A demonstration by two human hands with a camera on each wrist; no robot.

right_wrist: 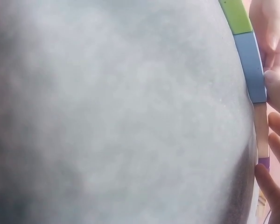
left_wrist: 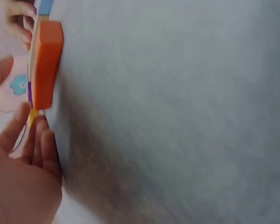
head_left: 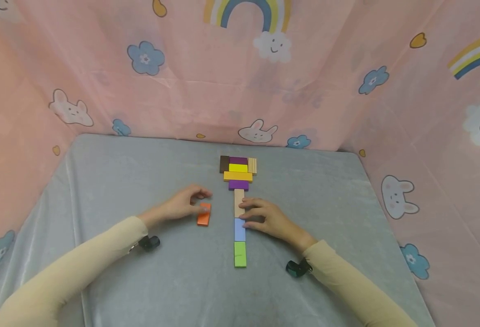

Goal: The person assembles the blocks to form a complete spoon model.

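Observation:
On the grey cloth, an orange block [head_left: 203,218] lies alone left of a column of blocks. My left hand [head_left: 178,204] is beside it, thumb tip over its far end, fingers loosely bent; contact is unclear. The left wrist view shows the orange block [left_wrist: 47,65] beyond the fingertips. The column includes a green block [head_left: 240,254], a light blue block [head_left: 240,230] and a plain wood block [head_left: 239,200], end to end. My right hand [head_left: 274,221] has its fingertips along the right side of the wood and blue blocks, fingers spread.
Beyond the wood block lie a purple block [head_left: 238,185] and an orange-yellow block [head_left: 238,176] crosswise. Farther up are a yellow block [head_left: 238,168], another purple block [head_left: 238,160], a dark brown block [head_left: 224,164] and a striped block [head_left: 252,166]. A pink patterned curtain [head_left: 207,100] surrounds the table.

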